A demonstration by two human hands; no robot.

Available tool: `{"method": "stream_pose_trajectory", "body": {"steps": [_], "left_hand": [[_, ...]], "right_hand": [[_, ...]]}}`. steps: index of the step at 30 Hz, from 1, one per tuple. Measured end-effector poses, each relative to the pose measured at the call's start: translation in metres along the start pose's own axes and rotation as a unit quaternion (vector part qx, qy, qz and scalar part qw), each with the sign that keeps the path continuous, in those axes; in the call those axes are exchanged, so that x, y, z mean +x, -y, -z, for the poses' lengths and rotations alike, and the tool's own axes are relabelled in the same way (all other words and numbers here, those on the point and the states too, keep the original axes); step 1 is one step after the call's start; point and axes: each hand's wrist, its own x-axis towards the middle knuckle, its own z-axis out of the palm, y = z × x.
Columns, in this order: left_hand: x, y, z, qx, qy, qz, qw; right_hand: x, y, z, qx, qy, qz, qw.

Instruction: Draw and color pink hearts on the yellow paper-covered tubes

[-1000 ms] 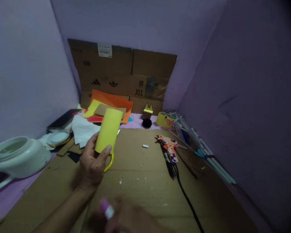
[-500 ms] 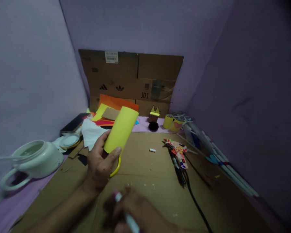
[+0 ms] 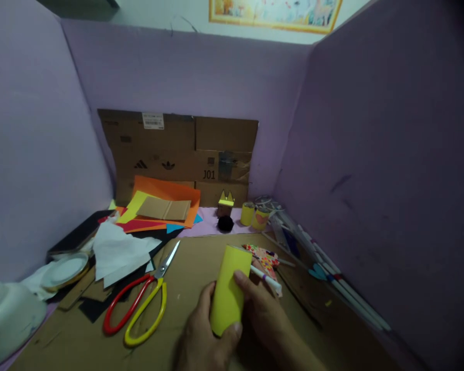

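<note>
A yellow paper-covered tube (image 3: pixel 232 288) stands tilted in front of me. My left hand (image 3: pixel 206 337) is closed around its lower end, thumb along the bottom edge. On the tube's right side, my right hand (image 3: pixel 268 314) presses its thumb against the paper. A white marker with a purple band (image 3: pixel 266 278) sticks out between the fingers of that hand; its other end is hidden behind the tube. Left of my hands, scissors with one red and one yellow handle (image 3: pixel 147 304) lie on the cardboard, their blades nearly closed.
Beyond my right hand lies a patterned paper piece (image 3: pixel 265 257). Orange paper (image 3: pixel 166 188), a white sheet (image 3: pixel 119 252) and a white pot (image 3: pixel 11 324) are at the left. Small yellow cups (image 3: pixel 261 219) and a black round object (image 3: pixel 225 223) stand behind. Purple walls enclose the cardboard surface.
The tube has moved right and lower in view, and my right hand has come up to it with the marker. The scissors now show in full. My view has tilted up.
</note>
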Motion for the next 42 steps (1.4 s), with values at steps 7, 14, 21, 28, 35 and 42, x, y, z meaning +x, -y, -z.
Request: {"method": "stream_pose_trajectory", "body": {"steps": [7,14,21,28,35,42], "left_hand": [[0.000,-0.016,0.006,0.219,-0.028,0.064,0.973],[-0.005,-0.009,0.004,0.168,-0.034,0.009,0.985],[-0.006,-0.001,0.007,0.071,-0.015,0.029,0.997],[-0.005,-0.008,0.009,-0.086,0.047,-0.004,0.995],[-0.005,-0.006,0.011,-0.080,0.049,0.013,0.996],[-0.003,-0.006,0.013,-0.156,0.118,0.022,0.981]], "right_hand": [[-0.014,0.002,-0.007,-0.068,0.038,-0.009,0.997],[-0.017,0.016,-0.005,-0.052,0.067,0.008,0.996],[-0.014,0.004,0.010,-0.041,0.053,-0.039,0.997],[-0.013,0.009,0.001,-0.046,0.061,-0.023,0.997],[-0.018,0.014,-0.008,-0.048,0.073,-0.023,0.996],[-0.019,0.015,-0.006,-0.081,0.049,-0.020,0.995]]}}
